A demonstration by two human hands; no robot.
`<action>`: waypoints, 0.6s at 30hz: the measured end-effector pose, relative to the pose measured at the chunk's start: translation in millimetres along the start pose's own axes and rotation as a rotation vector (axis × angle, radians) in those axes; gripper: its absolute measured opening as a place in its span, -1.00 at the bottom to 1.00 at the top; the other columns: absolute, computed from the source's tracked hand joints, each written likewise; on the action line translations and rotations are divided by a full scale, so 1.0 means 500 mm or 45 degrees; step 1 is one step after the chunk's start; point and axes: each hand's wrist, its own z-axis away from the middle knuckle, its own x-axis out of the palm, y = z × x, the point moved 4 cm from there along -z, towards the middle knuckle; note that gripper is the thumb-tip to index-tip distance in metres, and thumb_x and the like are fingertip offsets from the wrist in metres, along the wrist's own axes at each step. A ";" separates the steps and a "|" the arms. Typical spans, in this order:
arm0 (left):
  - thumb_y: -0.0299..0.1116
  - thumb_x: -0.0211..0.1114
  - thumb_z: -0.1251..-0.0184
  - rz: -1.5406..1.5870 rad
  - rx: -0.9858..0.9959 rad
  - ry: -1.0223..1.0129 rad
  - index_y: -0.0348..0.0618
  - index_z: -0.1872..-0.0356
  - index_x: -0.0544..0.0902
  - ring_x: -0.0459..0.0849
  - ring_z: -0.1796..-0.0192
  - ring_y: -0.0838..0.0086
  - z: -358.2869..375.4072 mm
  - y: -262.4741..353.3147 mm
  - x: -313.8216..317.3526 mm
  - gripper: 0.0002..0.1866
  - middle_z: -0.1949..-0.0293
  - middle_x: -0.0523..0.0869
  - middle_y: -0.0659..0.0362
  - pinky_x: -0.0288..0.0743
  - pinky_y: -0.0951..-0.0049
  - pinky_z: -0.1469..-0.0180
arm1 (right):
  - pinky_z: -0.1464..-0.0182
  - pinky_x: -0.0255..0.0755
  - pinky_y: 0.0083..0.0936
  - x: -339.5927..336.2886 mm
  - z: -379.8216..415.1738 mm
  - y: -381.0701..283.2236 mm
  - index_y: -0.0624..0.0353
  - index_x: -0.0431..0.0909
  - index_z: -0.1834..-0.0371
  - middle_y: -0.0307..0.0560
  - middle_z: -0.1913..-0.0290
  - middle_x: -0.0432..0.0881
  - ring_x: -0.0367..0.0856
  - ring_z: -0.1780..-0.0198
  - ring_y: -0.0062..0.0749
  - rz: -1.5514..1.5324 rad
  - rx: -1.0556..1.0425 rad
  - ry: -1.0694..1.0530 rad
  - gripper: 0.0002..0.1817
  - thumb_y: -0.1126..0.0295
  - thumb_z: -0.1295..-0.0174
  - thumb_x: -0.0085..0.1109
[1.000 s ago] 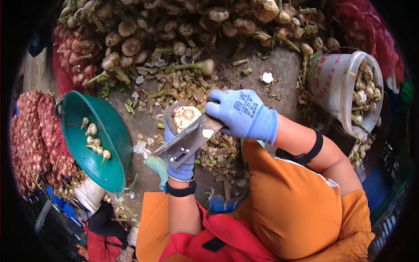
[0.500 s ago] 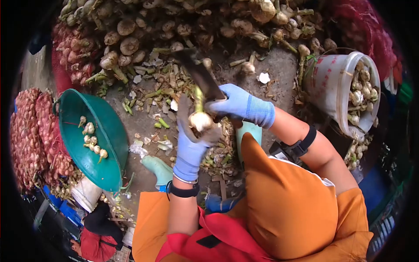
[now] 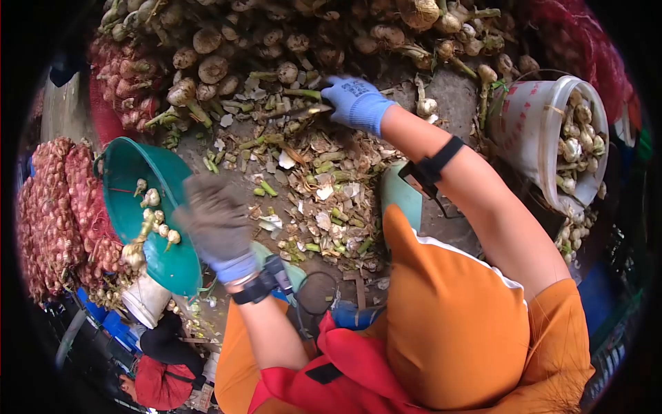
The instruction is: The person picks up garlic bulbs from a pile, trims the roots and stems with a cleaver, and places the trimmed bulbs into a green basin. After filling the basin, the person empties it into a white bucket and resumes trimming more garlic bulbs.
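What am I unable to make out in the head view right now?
Head view:
Left hand: exact finger positions, lost to blur.
Knife: handle, hidden inside the right hand.
Garlic pile: far side, cut off by the top edge.
Lettered bucket: bottom, covered by bulbs.

Right hand [image 3: 355, 103]: blue knitted glove, at 12 o'clock, gripping a dark flat metal knife [image 3: 300, 112] beside a thick green garlic stem [image 3: 302, 93]
Left hand [image 3: 217, 217]: grey-palmed blue glove, motion-blurred, at 9 o'clock, fingers extended near the basin
Basin: round green plastic basin [image 3: 172, 265], tilted, farther out at 9 o'clock, pale garlic bulbs [image 3: 151, 198] inside
Bucket: white plastic bucket [image 3: 514, 114], tilted, at 2 o'clock, holding stemmed garlic [image 3: 572, 148]
Heap: brownish unpeeled garlic [image 3: 276, 41], at 12 o'clock
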 end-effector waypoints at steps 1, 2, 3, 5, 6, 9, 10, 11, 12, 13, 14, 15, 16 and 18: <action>0.12 0.21 -0.36 -0.386 0.042 0.029 -0.14 -0.45 0.30 0.45 -0.37 0.25 -0.003 -0.049 0.030 -0.23 -0.34 0.46 0.01 0.48 0.28 -0.25 | -0.12 0.50 -0.17 0.018 -0.014 -0.005 0.06 0.66 -0.03 0.09 -0.11 0.61 0.62 -0.09 -0.01 -0.064 0.027 0.011 -0.62 0.25 -0.13 0.23; 0.04 0.30 -0.32 -0.771 0.079 0.061 -0.12 -0.49 0.25 0.41 -0.40 0.23 -0.002 -0.105 0.061 -0.20 -0.39 0.40 -0.05 0.43 0.27 -0.32 | -0.04 0.52 -0.21 0.001 -0.010 -0.017 0.11 0.66 0.04 0.08 0.02 0.66 0.66 0.02 -0.03 -0.275 0.102 -0.028 -0.64 0.25 -0.09 0.28; -0.04 0.35 -0.26 -1.241 0.166 -0.032 -0.11 -0.51 0.19 0.33 -0.45 0.20 -0.007 -0.142 0.071 -0.14 -0.43 0.32 -0.06 0.30 0.20 -0.41 | 0.04 0.53 -0.24 -0.014 0.004 -0.033 0.17 0.67 0.10 0.06 0.16 0.71 0.70 0.13 -0.04 -0.483 0.179 -0.076 -0.65 0.25 -0.05 0.34; -0.24 0.47 -0.08 -1.369 -0.009 -0.129 -0.07 -0.56 0.10 0.17 -0.55 0.11 0.001 -0.215 0.121 0.01 -0.50 0.24 -0.07 -0.03 0.06 -0.57 | 0.19 0.52 -0.40 0.007 0.035 -0.041 0.22 0.66 0.20 -0.08 0.41 0.69 0.66 0.32 -0.37 -1.197 0.232 -0.148 -0.65 0.19 -0.06 0.34; -0.21 0.48 -0.06 -1.833 0.070 -0.280 -0.06 -0.56 0.09 0.16 -0.55 0.07 -0.003 -0.229 0.099 0.03 -0.50 0.23 -0.07 -0.03 0.05 -0.57 | 0.25 0.49 -0.50 -0.002 0.066 -0.068 0.24 0.65 0.19 -0.16 0.45 0.66 0.55 0.37 -0.60 -1.434 0.275 -0.226 -0.64 0.18 -0.09 0.35; -0.15 0.50 -0.02 -2.458 0.140 -0.429 -0.06 -0.56 0.10 0.15 -0.55 0.01 0.011 -0.277 0.006 0.05 -0.49 0.25 -0.07 0.00 0.04 -0.56 | 0.29 0.49 -0.52 0.018 0.103 -0.072 0.26 0.65 0.17 -0.15 0.41 0.68 0.57 0.40 -0.60 -1.045 0.119 -0.211 -0.63 0.16 -0.15 0.36; -0.12 0.51 -0.01 -2.624 0.125 -0.409 -0.07 -0.55 0.12 0.14 -0.54 -0.02 0.019 -0.287 -0.023 0.06 -0.49 0.26 -0.07 0.01 0.03 -0.55 | 0.30 0.49 -0.51 0.034 0.113 -0.053 0.26 0.65 0.18 -0.16 0.41 0.67 0.58 0.41 -0.58 -1.009 0.212 -0.288 -0.63 0.14 -0.19 0.36; -0.12 0.51 -0.01 -2.625 0.125 -0.410 -0.07 -0.55 0.12 0.14 -0.54 -0.02 0.033 -0.290 -0.057 0.06 -0.49 0.26 -0.07 0.01 0.03 -0.55 | 0.30 0.49 -0.51 0.031 0.123 -0.047 0.26 0.65 0.18 -0.16 0.41 0.67 0.58 0.41 -0.58 -1.010 0.212 -0.288 -0.63 0.14 -0.19 0.36; -0.08 0.51 -0.03 -2.462 0.095 -0.243 -0.08 -0.53 0.18 0.16 -0.53 -0.03 0.046 -0.280 -0.098 0.02 -0.48 0.28 -0.07 0.04 0.04 -0.54 | 0.27 0.51 -0.44 0.030 0.134 -0.037 0.23 0.65 0.19 -0.11 0.41 0.68 0.62 0.39 -0.47 -1.151 0.296 -0.290 -0.62 0.11 -0.15 0.34; -0.04 0.50 -0.05 -2.291 0.061 -0.086 -0.09 -0.51 0.23 0.17 -0.52 -0.04 0.060 -0.273 -0.123 -0.01 -0.46 0.30 -0.07 0.06 0.05 -0.53 | 0.24 0.52 -0.37 0.033 0.144 -0.026 0.20 0.64 0.20 -0.05 0.41 0.69 0.66 0.36 -0.35 -1.291 0.385 -0.293 -0.60 0.08 -0.11 0.32; -0.16 0.47 -0.17 -2.445 -0.063 0.021 -0.17 -0.43 0.35 0.26 -0.47 0.09 0.078 -0.254 -0.080 -0.19 -0.44 0.33 -0.05 0.17 0.13 -0.49 | 0.20 0.52 -0.33 0.040 0.148 -0.023 0.18 0.64 0.19 0.01 0.42 0.68 0.67 0.34 -0.24 -1.311 0.372 -0.284 -0.60 0.05 -0.12 0.28; -0.16 0.47 -0.17 -2.451 -0.078 0.024 -0.17 -0.43 0.35 0.26 -0.47 0.09 0.091 -0.258 -0.102 -0.19 -0.44 0.33 -0.05 0.17 0.13 -0.49 | 0.20 0.52 -0.33 0.048 0.159 -0.026 0.18 0.64 0.19 0.01 0.42 0.68 0.67 0.34 -0.24 -1.320 0.377 -0.294 -0.60 0.05 -0.12 0.28; -0.25 0.43 -0.21 -1.894 -0.136 0.225 -0.21 -0.42 0.34 0.35 -0.40 0.18 0.098 -0.266 -0.143 -0.24 -0.40 0.39 -0.03 0.26 0.20 -0.43 | 0.19 0.53 -0.31 0.045 0.164 -0.028 0.17 0.64 0.19 0.03 0.39 0.68 0.67 0.31 -0.20 -1.148 0.302 -0.238 -0.61 0.07 -0.13 0.27; -0.47 0.33 -0.33 -1.363 -0.265 0.451 -0.30 -0.35 0.35 0.55 -0.19 0.37 0.099 -0.259 -0.177 -0.41 -0.23 0.54 0.03 0.47 0.35 -0.27 | 0.13 0.55 -0.22 0.001 0.176 -0.059 0.17 0.62 0.22 0.07 0.21 0.66 0.68 0.17 -0.03 -0.714 0.080 -0.059 -0.65 0.10 -0.13 0.23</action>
